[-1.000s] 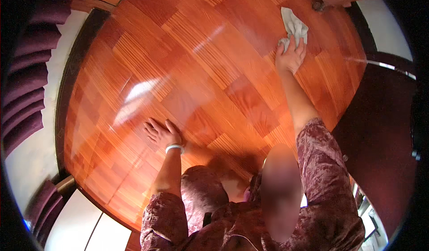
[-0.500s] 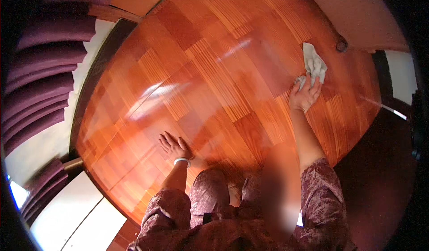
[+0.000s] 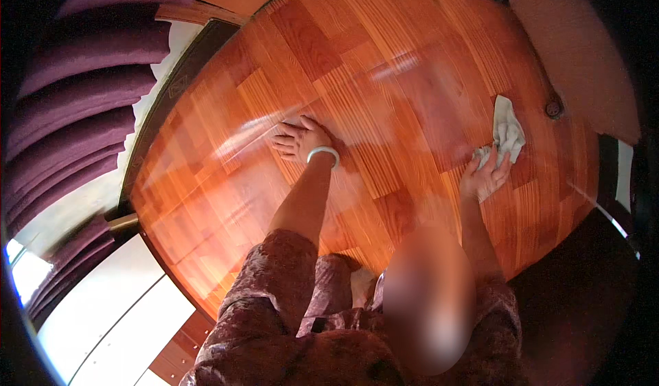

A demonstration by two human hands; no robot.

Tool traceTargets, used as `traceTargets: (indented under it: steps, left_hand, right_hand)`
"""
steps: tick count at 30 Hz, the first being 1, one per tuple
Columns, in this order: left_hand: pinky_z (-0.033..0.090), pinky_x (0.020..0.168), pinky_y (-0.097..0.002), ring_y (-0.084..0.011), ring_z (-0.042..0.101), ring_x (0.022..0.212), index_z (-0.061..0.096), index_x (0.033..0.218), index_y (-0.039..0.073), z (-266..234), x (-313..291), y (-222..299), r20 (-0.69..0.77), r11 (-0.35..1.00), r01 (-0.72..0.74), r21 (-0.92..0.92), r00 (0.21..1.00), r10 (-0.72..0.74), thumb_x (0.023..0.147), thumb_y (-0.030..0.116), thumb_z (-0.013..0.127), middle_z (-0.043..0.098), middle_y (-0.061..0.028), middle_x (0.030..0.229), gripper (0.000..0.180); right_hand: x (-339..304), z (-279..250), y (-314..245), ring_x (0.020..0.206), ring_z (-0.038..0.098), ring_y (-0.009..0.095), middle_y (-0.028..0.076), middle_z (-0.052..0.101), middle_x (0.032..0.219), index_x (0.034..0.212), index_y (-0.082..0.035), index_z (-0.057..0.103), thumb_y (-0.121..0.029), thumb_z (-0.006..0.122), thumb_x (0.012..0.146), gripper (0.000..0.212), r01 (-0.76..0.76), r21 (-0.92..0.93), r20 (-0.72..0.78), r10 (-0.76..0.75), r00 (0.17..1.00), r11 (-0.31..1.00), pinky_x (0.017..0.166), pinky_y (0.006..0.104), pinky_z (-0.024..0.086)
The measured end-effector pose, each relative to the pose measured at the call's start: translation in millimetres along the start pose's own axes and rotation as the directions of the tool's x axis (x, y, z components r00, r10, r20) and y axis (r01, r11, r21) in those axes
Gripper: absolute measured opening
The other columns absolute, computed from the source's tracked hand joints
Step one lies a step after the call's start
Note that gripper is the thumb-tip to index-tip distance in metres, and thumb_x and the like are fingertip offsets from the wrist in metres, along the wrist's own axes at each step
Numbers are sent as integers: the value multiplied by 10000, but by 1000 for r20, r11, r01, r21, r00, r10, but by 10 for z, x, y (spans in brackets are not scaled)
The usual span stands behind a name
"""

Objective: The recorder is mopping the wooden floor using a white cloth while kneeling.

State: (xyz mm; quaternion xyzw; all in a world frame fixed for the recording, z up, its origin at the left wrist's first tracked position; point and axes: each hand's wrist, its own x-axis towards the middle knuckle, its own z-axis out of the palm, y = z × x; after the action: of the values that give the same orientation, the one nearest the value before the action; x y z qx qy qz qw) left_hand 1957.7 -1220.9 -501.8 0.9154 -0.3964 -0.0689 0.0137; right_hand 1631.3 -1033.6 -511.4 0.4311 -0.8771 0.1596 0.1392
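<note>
My left hand (image 3: 302, 141) lies flat on the glossy wood-patterned floor (image 3: 384, 139), fingers spread, with a pale bracelet (image 3: 324, 155) round the wrist. Nothing is in it. Over to the right, my right hand (image 3: 486, 178) presses a crumpled whitish cloth (image 3: 508, 130) against the floor. Its fingers rest on the cloth's near part, while the far end sticks out beyond the fingertips. Part of the cloth bunches by the thumb.
Brown furniture (image 3: 576, 49) with a small round foot (image 3: 554, 107) stands beyond the cloth at the far right. Purple curtains (image 3: 82, 97) hang along the left above a dark skirting board (image 3: 165, 104). A white cabinet (image 3: 103, 303) sits at the lower left.
My left hand has moved forward and to the right over the floor. My right hand stays on the cloth; both appear lower and further right as the view shifts.
</note>
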Motion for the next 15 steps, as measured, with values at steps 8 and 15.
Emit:
traceTargets:
  steps: [8,15]
  left_hand:
    - [129,1196,-550,-412,147,1500,258,1551,88,94,55,58,-120,998,62,-4,991,-62,986,556,365,198,-276,1598,741]
    - [131,1197,-550,-408,144,1501,235,1562,97,119,62,57,-89,998,62,28,994,-60,977,578,354,189,-276,1601,766]
  right_hand:
    - [-5,-10,-53,1366,316,407,176,287,1522,1414,-148,483,-277,612,965,485,-4,-63,55,7,998,998,1062,555,369]
    - [-704,19,-1233,1371,285,429,207,296,1508,1383,-109,487,-328,565,988,458,-40,152,218,6,976,988,1115,592,231]
